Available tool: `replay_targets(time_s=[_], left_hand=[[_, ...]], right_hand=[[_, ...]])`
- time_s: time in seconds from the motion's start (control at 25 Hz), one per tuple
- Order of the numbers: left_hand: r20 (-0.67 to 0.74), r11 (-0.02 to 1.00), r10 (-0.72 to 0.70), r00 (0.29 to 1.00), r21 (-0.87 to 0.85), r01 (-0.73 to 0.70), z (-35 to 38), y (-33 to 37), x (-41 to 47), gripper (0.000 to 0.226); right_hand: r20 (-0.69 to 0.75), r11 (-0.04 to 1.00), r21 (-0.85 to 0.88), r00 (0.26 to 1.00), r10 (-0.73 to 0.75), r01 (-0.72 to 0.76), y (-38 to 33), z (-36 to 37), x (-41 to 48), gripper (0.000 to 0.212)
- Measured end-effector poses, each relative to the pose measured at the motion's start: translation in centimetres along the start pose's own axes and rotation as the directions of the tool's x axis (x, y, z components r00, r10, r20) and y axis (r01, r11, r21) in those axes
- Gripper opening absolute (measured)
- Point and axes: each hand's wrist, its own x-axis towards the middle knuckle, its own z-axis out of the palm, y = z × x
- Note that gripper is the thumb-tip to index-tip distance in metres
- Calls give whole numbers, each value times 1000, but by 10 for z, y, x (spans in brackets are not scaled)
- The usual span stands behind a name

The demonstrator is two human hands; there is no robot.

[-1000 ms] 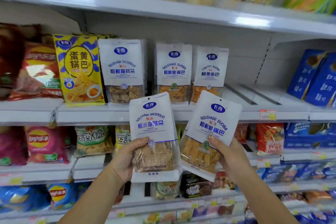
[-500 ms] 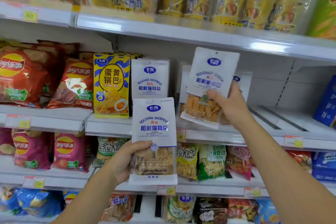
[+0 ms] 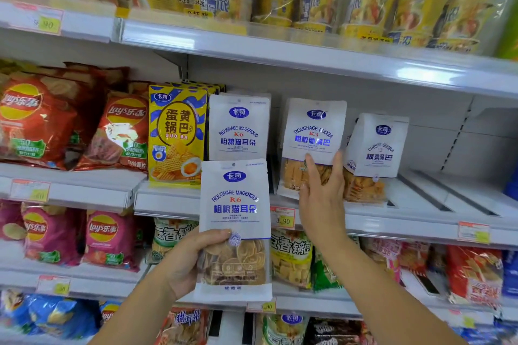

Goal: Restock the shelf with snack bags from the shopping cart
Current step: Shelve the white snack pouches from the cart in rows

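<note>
While three white bags stand on the middle shelf (image 3: 364, 211), a fourth, a K6 bag (image 3: 235, 210), sits clamped in the left hand (image 3: 185, 263) out front; the right hand (image 3: 321, 202), fingers spread, presses the K3 bag (image 3: 314, 131) standing on that shelf.

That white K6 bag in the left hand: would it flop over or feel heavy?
Probably light: the left hand holds the K6 bag up by one lower edge. Fairly stiff too, since it stays flat and upright. The thin crisps showing through look breakable.
</note>
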Motion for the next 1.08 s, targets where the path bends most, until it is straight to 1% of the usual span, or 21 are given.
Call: replay_targets(time_s=[0.08,0.12,0.16,0.24,0.28,0.4,0.48,0.56,0.64,0.76,0.8,0.88,0.92,0.96,1.0,1.08], left_hand=[[14,1000,-7,1000,-7,7,1,0,2,54],[17,1000,-4,1000,-6,4,3,0,3,57],[14,1000,-2,1000,4,2,3,-1,4,60],[10,1000,-2,1000,16,2,8,0,7,59],[7,1000,-5,1000,16,5,10,-1,9,61],[19,1000,-12,1000,19,11,18,-4,13,78],[23,999,-11,1000,40,10,21,-6,12,84],[26,998,-9,1000,66,7,24,-5,11,86],[40,998,-5,999,66,3,28,-5,11,82],[54,996,-3,999,84,-2,38,-2,11,74],[56,996,-5,998,88,0,42,-3,12,72],[49,997,-17,999,81,13,48,-6,12,70],[37,996,-21,999,82,18,51,-8,12,67],[23,996,-23,999,86,21,53,-10,12,63],[17,996,-28,999,84,27,56,-11,12,58],[11,997,-21,1000,70,20,61,-10,13,54]], right_hand=[[128,1000,5,992,16,-17,5,0,6,68],[177,1000,0,984,13,-13,9,-1,12,70],[219,1000,-8,976,8,-7,13,-3,17,71],[270,1000,-19,963,8,-3,17,-4,23,72],[281,1000,-6,959,15,-14,18,-4,24,73],[295,993,103,955,28,-61,18,-5,19,75],[317,980,174,948,35,-95,18,-9,16,76],[336,976,186,941,48,-116,16,-13,16,75],[349,979,167,936,52,-117,14,-16,12,72],[341,972,198,939,52,-126,13,-24,1,65],[356,969,207,933,51,-132,15,-27,-2,64],[433,965,207,900,59,-163,19,-30,-4,65],[444,964,211,895,52,-161,21,-32,-4,65],[415,963,226,909,39,-144,22,-33,-4,63],[356,957,258,934,32,-131,22,-35,-6,57],[234,909,384,969,74,-162,16,-44,-13,44]])
